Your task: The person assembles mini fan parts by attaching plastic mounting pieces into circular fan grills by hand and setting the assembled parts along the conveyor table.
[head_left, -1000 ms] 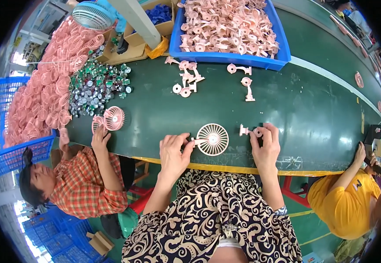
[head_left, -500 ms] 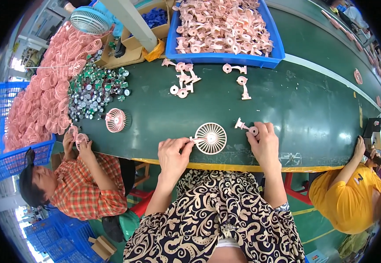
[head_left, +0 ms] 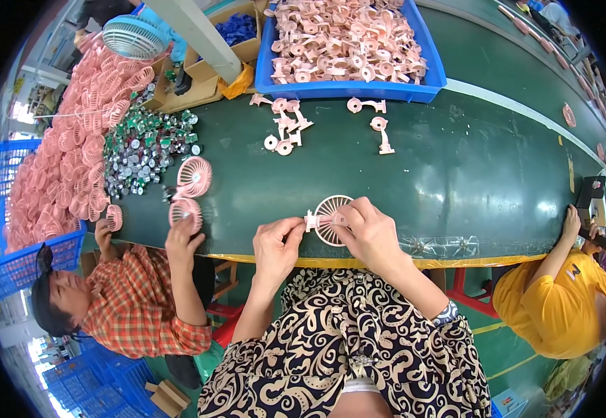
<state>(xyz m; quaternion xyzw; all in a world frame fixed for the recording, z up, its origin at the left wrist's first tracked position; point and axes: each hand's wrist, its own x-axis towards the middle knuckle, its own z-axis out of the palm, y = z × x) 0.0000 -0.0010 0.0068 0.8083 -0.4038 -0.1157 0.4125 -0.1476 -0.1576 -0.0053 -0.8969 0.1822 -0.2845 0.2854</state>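
Pale-pink round grille (head_left: 330, 240) sits over the green table (head_left: 247, 182), between the hands; left hand (head_left: 278, 245) pinches its left end. Right hand (head_left: 374, 240), well apart half a second ago, now overlaps it, fingertips gripping a small pink bracket (head_left: 326, 220) across its face. Parts now meet; seating: cannot tell. Beyond: loose brackets (head_left: 287, 124), blue tray (head_left: 350, 90).

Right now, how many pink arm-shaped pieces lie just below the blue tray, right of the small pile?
2. The first piece lies crosswise near the front edge of the blue tray; the second piece lies lengthwise just below it. None looks hidden there.
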